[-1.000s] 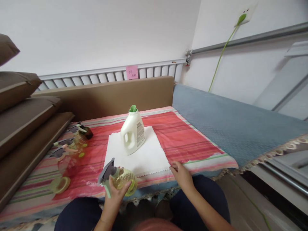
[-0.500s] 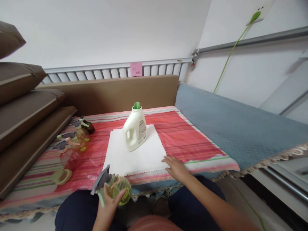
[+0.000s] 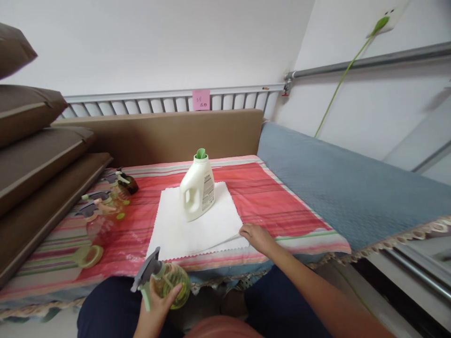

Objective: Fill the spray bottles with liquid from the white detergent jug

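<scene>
My left hand [image 3: 158, 305] grips a clear yellow-green spray bottle [image 3: 165, 281] with a grey trigger head, held over my lap below the bed's front edge. My right hand [image 3: 255, 236] pinches the near right corner of a white cloth [image 3: 197, 225] and lifts the top layer a little. A cream detergent jug [image 3: 197, 188] with a green cap stands upright on the cloth's far part. The cloth lies on a red striped sheet [image 3: 282, 206].
Several more spray bottles [image 3: 105, 206] lie at the left on the sheet, with a pale green round lid [image 3: 88, 256] nearer me. Brown cushions [image 3: 38, 159] are stacked at the left. A brown headboard [image 3: 169, 136] stands behind, a blue blanket [image 3: 345, 183] at the right.
My left hand has drawn the spray bottle down towards my lap. My right hand has slid left along the cloth's near edge and lifted its corner.
</scene>
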A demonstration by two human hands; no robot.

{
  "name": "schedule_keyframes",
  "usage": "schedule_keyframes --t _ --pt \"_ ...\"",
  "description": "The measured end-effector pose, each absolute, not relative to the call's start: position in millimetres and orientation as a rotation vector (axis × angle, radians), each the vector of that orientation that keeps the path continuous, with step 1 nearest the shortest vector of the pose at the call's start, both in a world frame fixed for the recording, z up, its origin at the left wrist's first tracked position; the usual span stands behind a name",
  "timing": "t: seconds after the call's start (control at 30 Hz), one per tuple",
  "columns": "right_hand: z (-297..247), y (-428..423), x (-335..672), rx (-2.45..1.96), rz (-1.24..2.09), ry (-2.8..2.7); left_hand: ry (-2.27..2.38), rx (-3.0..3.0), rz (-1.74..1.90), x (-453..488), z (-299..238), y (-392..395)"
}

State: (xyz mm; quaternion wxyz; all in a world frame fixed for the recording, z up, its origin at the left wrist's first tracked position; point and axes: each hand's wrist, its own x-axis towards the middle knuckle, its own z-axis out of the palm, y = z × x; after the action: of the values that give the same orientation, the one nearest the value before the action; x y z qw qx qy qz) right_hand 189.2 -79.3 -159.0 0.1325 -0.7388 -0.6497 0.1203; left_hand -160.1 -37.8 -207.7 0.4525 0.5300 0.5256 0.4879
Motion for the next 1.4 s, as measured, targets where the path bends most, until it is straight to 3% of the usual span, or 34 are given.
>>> schedule_keyframes --t 0.33,0.67,0.83,0.97,1.07,1.4 --pt "-153.2 -80.0 185.2 -2.137 0.385 -1.798 1.301 1.335 1.179 -158.9 -201.1 -42.6" --pt "-157.4 -114.7 160.0 -1.851 0.698 -1.450 1.174 1.370 1.220 -148.1 -154.2 -40.1" --pt "-138.8 -119.9 83.4 -1.536 1.137 -1.131 0.926 1.430 1.129 -128.1 -96.7 -40.5" --pt "-130.8 -123.6 36.4 -0.737 1.908 -0.450 0.692 1.436 0.967 -113.9 -75.9 -49.8" --pt "-127.9 -122.9 27.1 -0.433 2.109 -0.192 0.562 1.384 0.862 -110.5 -77.4 -57.0" --pt "-116.9 -120.0 13.3 -0.540 1.893 -0.385 0.401 1.526 0.824 -126.4 -31.0 -48.9"
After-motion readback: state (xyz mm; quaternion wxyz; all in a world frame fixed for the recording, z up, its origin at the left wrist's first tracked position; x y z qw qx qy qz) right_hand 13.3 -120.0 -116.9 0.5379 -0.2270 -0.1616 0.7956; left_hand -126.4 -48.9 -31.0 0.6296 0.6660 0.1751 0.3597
